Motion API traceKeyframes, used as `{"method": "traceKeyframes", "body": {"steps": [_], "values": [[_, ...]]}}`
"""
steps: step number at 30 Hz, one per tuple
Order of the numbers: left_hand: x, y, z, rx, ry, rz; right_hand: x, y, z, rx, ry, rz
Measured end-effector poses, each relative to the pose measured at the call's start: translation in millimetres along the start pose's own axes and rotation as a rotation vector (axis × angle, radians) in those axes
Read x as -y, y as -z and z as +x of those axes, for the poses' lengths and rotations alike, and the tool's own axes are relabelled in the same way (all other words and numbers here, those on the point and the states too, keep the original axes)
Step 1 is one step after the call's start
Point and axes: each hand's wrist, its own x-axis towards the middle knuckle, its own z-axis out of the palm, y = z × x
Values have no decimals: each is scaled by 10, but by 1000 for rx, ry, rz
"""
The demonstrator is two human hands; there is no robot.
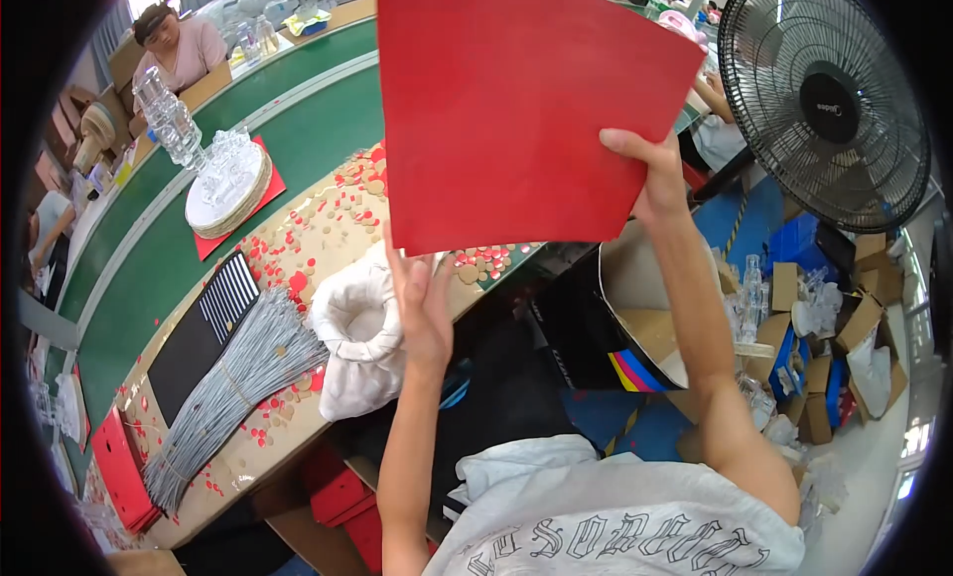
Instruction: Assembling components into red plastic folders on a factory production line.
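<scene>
A large red sheet of card is raised in front of me, tilted, with its flat face toward me. My right hand grips its right edge, thumb on the near face and fingers hidden behind. At the lower left corner my left hand pinches the sheet's edge. Just left of that hand, a white cloth bag with a rolled round opening stands on the tan work surface. Beside the bag lie a bundle of thin grey wire-like strands and a black piece with white stripes.
Small red and tan discs litter the surface. Red cards lie at its near left end. Clear plastic parts sit on a round stack on the green belt. A fan, open drum and cartons are right; a person sits across.
</scene>
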Motion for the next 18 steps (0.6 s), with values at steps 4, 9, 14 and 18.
{"method": "traceKeyframes", "body": {"steps": [4,9,14,18], "values": [[481,-320,-34,-60,-65,-99,-359,-136,-516,-222,50,166],[254,-588,30,-158,-74,-146,-725,-166,-1029,-286,31,103],[-94,-569,85,-153,-138,30,-626,452,-1117,-217,105,52],[-582,-715,378,-122,-198,234,-50,410,-663,-41,153,-214]]}}
